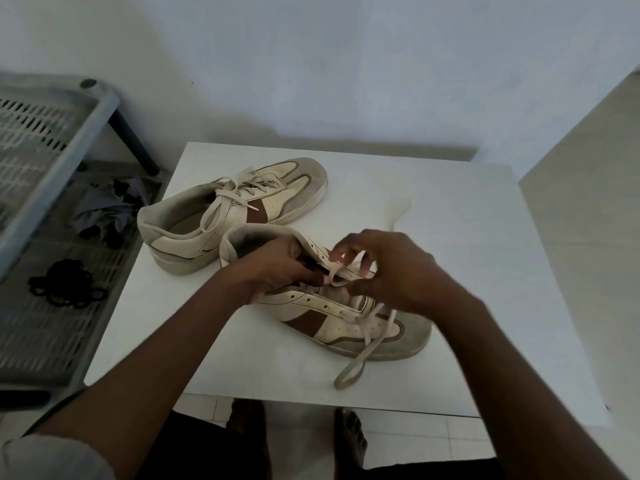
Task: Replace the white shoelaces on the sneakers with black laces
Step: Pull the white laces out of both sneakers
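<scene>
White lace, seemingly in right hand

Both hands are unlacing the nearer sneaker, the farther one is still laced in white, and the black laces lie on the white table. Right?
Wrong in one respect: the head view shows the black laces lying on the grey slatted rack left of the white table, not on it. The rest holds.
</scene>
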`<state>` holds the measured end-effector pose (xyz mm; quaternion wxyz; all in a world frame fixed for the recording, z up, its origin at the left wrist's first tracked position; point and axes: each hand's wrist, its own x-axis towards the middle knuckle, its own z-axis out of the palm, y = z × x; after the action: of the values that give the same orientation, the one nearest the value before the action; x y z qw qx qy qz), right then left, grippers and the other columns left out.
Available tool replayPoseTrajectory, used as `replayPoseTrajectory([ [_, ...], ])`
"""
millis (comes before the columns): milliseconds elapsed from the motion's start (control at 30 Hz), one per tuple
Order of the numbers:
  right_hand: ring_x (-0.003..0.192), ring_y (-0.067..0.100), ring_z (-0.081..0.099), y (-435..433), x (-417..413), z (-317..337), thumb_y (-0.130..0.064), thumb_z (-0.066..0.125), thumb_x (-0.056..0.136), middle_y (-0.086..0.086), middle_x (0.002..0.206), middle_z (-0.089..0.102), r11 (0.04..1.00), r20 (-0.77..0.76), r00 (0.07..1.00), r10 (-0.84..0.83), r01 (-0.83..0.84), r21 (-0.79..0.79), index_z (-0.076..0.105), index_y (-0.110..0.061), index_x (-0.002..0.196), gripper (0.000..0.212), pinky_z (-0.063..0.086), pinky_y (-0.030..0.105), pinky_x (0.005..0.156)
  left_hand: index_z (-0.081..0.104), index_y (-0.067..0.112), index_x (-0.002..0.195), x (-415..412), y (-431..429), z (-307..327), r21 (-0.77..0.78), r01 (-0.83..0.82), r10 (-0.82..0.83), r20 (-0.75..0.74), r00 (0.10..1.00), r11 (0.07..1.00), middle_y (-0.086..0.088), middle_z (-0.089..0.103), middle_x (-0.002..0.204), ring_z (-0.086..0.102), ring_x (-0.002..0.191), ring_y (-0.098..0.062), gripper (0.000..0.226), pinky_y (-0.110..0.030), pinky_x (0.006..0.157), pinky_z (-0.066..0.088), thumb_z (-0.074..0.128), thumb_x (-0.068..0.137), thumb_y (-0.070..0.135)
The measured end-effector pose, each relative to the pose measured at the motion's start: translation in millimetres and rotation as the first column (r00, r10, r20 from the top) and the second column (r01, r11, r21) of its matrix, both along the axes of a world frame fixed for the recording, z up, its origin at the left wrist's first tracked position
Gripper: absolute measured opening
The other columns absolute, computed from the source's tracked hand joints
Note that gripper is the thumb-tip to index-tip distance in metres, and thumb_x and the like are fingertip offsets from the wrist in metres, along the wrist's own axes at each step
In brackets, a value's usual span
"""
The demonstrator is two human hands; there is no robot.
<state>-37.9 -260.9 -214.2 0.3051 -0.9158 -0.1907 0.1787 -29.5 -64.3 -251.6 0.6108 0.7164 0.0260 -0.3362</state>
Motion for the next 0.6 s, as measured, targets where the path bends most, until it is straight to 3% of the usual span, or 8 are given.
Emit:
replayPoseTrajectory([
  [133, 0.070, -0.002, 0.049, 11, -4, -27, -0.023, 0.078, 0.076, -0.014, 0.088, 0.058, 0.998, 0.201, 0.978, -0.050, 0.041, 0.048, 0.065, -0.031, 0.092, 0.022, 0.049, 0.031, 0.065, 0.066, -0.004, 0.109, 0, 1, 0, 0.051, 0.012, -0.014, 0.031, 0.999, 0.999, -0.017, 0.072, 0.100, 0.069, 0.097, -0.026, 0.031, -0.028, 0.084, 0.057, 0.066, 0.079, -0.011],
  [233, 0.068, 0.000, 0.050, 6, 3, -29, -0.033, 0.077, 0.078, -0.013, 0.084, 0.062, 0.997, 0.259, 0.965, -0.040, 0.020, 0.078, 0.071, -0.028, 0.084, 0.010, 0.048, 0.030, 0.062, 0.067, 0.003, 0.109, 1, 1, 1, 0.054, 0.008, -0.010, 0.039, 0.999, 0.999, -0.010, 0.074, 0.098, 0.070, 0.094, -0.019, 0.030, -0.021, 0.075, 0.056, 0.065, 0.081, -0.008],
  [333, 0.072, 0.003, 0.055, 9, 2, -31, -0.030, 0.077, 0.078, -0.012, 0.083, 0.062, 0.984, 0.207, 0.977, 0.053, -0.087, 0.157, 0.073, -0.025, 0.081, 0.007, 0.048, 0.032, 0.061, 0.067, 0.003, 0.106, -2, -1, 1, 0.020, -0.027, 0.026, 0.031, 0.999, 0.999, -0.012, 0.074, 0.095, 0.071, 0.089, -0.020, 0.024, -0.022, 0.071, 0.056, 0.062, 0.085, -0.007],
  [433, 0.071, 0.008, 0.056, 14, -4, -25, -0.010, 0.075, 0.079, -0.005, 0.080, 0.063, 0.925, 0.084, 0.992, 0.098, -0.122, 0.360, 0.070, -0.014, 0.078, 0.006, 0.043, 0.023, 0.064, 0.066, 0.007, 0.089, -1, -1, 2, 0.100, -0.065, 0.062, 0.032, 0.998, 0.993, -0.011, 0.070, 0.082, 0.070, 0.079, -0.017, 0.016, -0.018, 0.064, 0.055, 0.057, 0.088, -0.006],
  [533, 0.075, 0.006, 0.059, 26, -15, -6, 0.002, 0.065, 0.085, -0.003, 0.080, 0.064, 0.719, -0.100, 0.981, 0.167, -0.052, 0.693, 0.066, -0.006, 0.084, 0.008, 0.045, 0.020, 0.071, 0.051, 0.009, 0.066, -2, -1, 2, 0.191, -0.058, 0.033, 0.133, 0.991, 0.980, -0.011, 0.051, 0.063, 0.064, 0.084, -0.028, 0.035, -0.008, 0.055, 0.043, 0.042, 0.094, -0.010],
  [600, 0.073, 0.004, 0.060, 40, -18, -1, -0.003, 0.064, 0.088, -0.008, 0.079, 0.063, 0.740, -0.091, 0.985, 0.145, -0.047, 0.671, 0.063, -0.015, 0.086, 0.012, 0.046, 0.019, 0.068, 0.046, 0.010, 0.063, -7, 0, -2, 0.254, -0.027, -0.027, 0.206, 0.978, 0.967, -0.005, 0.052, 0.051, 0.059, 0.065, -0.016, 0.040, -0.008, 0.055, 0.044, 0.036, 0.095, -0.010],
])
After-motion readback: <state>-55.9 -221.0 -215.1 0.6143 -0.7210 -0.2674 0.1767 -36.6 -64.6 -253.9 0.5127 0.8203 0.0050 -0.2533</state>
